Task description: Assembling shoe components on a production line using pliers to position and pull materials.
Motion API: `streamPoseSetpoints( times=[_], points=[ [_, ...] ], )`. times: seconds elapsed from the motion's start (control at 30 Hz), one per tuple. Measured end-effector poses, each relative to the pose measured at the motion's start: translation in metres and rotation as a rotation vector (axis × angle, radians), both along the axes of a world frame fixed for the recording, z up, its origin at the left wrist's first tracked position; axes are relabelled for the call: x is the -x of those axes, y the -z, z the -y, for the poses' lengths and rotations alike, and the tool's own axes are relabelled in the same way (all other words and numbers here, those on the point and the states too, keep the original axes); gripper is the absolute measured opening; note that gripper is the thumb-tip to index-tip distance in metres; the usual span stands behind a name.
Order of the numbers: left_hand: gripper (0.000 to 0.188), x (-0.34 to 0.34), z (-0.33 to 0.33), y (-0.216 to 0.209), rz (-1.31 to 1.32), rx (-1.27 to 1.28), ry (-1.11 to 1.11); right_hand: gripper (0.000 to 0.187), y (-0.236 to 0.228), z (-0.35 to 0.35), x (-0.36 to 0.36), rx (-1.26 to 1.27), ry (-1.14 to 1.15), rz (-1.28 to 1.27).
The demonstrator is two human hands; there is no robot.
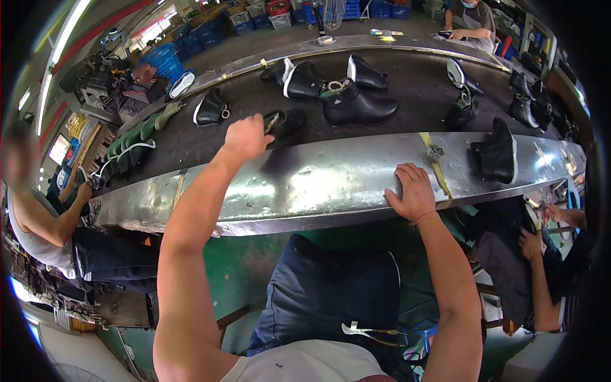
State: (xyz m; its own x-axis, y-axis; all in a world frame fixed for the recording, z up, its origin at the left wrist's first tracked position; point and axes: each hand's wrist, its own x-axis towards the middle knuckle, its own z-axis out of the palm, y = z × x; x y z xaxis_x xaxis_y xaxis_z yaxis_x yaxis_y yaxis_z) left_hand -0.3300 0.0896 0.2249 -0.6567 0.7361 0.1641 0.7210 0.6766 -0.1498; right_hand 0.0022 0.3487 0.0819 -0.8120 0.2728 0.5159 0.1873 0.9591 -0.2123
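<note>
My left hand (pixel 247 137) is closed on the top opening of a black ankle boot (pixel 287 123), over the far edge of the metal ledge (pixel 331 167). The boot's toe points right and away from me. My right hand (pixel 414 190) rests on the ledge with its fingers spread and nothing in it. Just beyond it stands a small round dish (pixel 435 153) of dark bits, too small to name. Across my lap lie pincers (pixel 369 331) with a pale metal head.
A dark conveyor belt (pixel 254 83) carries black boots (pixel 358 103) and several green ones (pixel 141 132). One black boot (pixel 498 153) stands on the ledge at right. A co-worker (pixel 44 223) sits at left, another person's arm (pixel 541 280) is at right, and a third person (pixel 472 25) works across the belt.
</note>
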Motion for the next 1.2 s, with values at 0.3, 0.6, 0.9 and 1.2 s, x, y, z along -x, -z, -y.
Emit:
streamPoseSetpoints(
  times=[0.3,0.6,0.9,1.2],
  points=[
    [0.085,-0.156,0.117,0.074,-0.131,0.019,0.258,0.041,0.002,0.02,-0.011,0.016,0.058,-0.051],
    [0.088,-0.059,0.056,0.03,0.301,-0.386,-0.325,0.056,0.065,0.226,-0.23,0.324,-0.205,0.756],
    [0.097,0.013,0.053,0.055,0.817,-0.579,-0.447,0.058,0.044,0.213,-0.23,0.291,-0.211,1.089],
    [0.088,0.026,0.051,0.061,0.87,-0.564,-0.483,0.044,-0.015,0.22,-0.116,1.713,-0.399,0.618]
  ],
)
